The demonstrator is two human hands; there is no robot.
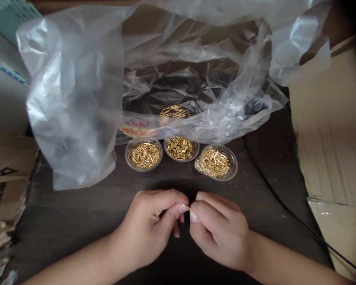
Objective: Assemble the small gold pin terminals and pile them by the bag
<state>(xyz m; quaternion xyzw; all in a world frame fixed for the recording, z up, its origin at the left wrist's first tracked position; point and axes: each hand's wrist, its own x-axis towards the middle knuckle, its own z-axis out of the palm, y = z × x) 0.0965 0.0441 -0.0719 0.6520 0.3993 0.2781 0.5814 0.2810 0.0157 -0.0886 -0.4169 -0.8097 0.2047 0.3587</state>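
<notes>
My left hand (pixel 157 221) and my right hand (pixel 221 227) meet fingertip to fingertip above the dark table. Both are closed in a pinch between thumb and forefinger. Between the two pinches shows a tiny bit of a gold-coloured pin (pixel 190 208); most of it is hidden by the fingers. Just beyond my hands stand clear round cups of short gold metal pieces: a left cup (pixel 127 157), a middle cup (pixel 197 148) and a right cup (pixel 235 168). Longer thin gold pins (pixel 175 112) lie loose on the plastic sheet behind the middle cup.
A crumpled clear plastic bag (pixel 77 99) spreads across the back and left of the table (pixel 86 221). On the right a black cable (pixel 273 190) runs toward the front edge, beside cardboard (pixel 329 130). Torn cardboard boxes (pixel 6 190) stand at the left.
</notes>
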